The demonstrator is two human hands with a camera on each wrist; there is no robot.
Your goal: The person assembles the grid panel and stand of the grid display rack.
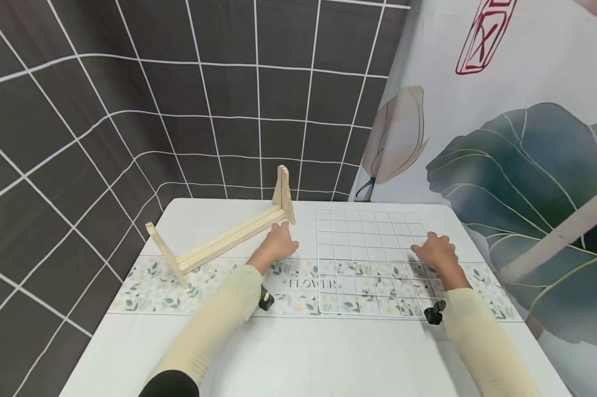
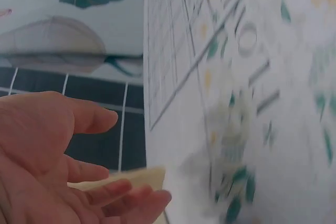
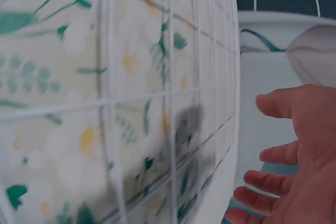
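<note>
A white wire grid panel (image 1: 368,264) lies flat on the table, right of the middle. Over its right edge hovers my right hand (image 1: 436,255), fingers loosely bent and holding nothing; the right wrist view shows its palm and spread fingers beside the grid wires (image 3: 170,98). To the left stands a pale wooden frame (image 1: 231,237), two upright end pieces joined by a long bar. Close to the bar's right end is my left hand (image 1: 277,242). Its palm (image 2: 31,135) faces the grid side with relaxed fingers and nothing between them, a bit of the wood showing behind the fingertips.
The white table (image 1: 298,353) carries a floral printed band (image 1: 298,281) with lettering. A dark tiled-pattern curtain (image 1: 229,99) hangs behind and at the left, and a leaf-printed curtain (image 1: 522,165) hangs at the right. Small black devices sit at both wrists.
</note>
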